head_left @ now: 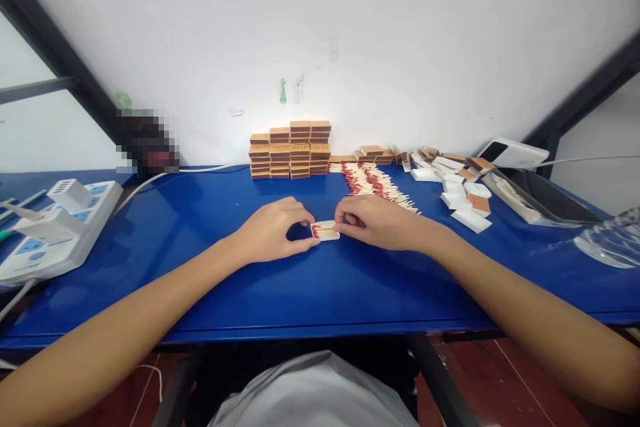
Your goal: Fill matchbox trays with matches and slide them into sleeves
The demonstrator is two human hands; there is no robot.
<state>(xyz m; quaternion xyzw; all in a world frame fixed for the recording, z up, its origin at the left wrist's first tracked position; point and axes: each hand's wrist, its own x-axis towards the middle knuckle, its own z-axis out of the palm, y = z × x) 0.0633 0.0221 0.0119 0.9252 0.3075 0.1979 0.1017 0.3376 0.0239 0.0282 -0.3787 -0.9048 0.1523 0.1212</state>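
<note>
A small white matchbox tray lies at the middle of the blue table, with several red-headed matches in it, their heads to the left. My left hand grips the tray's left end between thumb and forefinger. At the tray's right end, my right hand has its fingers curled, thumb and forefinger pinched on the edge. Whether a match is also between those fingertips is hidden. Just behind my right hand lies a wide pile of loose matches, partly covered by that hand.
Stacked brown matchboxes stand against the wall. To the right lie scattered white trays and sleeves, a white device, a dark open container and clear plastic. A power strip with plugs sits left, its cable running along the back.
</note>
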